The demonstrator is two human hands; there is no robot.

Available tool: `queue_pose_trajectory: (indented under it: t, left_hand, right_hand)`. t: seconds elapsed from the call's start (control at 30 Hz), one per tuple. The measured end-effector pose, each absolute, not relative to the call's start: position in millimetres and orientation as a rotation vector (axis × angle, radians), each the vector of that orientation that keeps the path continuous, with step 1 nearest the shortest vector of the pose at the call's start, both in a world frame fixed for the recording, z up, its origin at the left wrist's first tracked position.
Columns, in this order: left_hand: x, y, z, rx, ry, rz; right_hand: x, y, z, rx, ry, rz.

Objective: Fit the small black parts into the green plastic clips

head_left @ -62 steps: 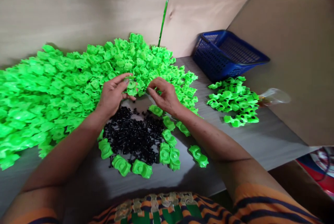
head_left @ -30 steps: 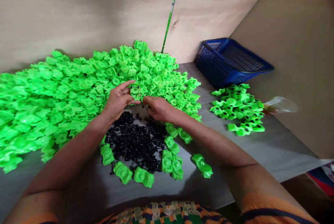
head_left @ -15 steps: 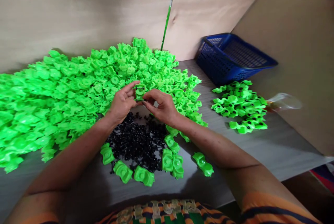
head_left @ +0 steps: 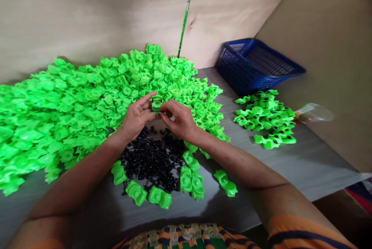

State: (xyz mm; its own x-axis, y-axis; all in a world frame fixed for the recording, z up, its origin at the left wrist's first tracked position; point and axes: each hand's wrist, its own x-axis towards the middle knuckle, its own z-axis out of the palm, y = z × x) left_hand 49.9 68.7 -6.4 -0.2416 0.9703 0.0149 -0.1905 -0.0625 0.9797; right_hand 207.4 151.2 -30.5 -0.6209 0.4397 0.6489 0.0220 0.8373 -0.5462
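Left hand (head_left: 136, 119): gripping green part (head_left: 157, 104), thumb and fingers
Right hand (head_left: 180, 119): pinching black pin (head_left: 157, 111) at part's near end — can't tell if seated
Green part: in the air between hands
Pin heap (head_left: 151, 160): below hands, loose parts (head_left: 159, 196) along near side
Basket (head_left: 247, 72): blue, far right — behind small heap (head_left: 264, 119)
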Motion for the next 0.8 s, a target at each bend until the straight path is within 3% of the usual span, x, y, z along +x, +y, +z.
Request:
queue_pose_trajectory:
  t: [0.8]
  left_hand:
    - [44.5,68.8,-3.1,1.069,1.255,1.479]
  right_hand:
    - [203.7,159.4,-44.6,-0.367,-1.956,0.912]
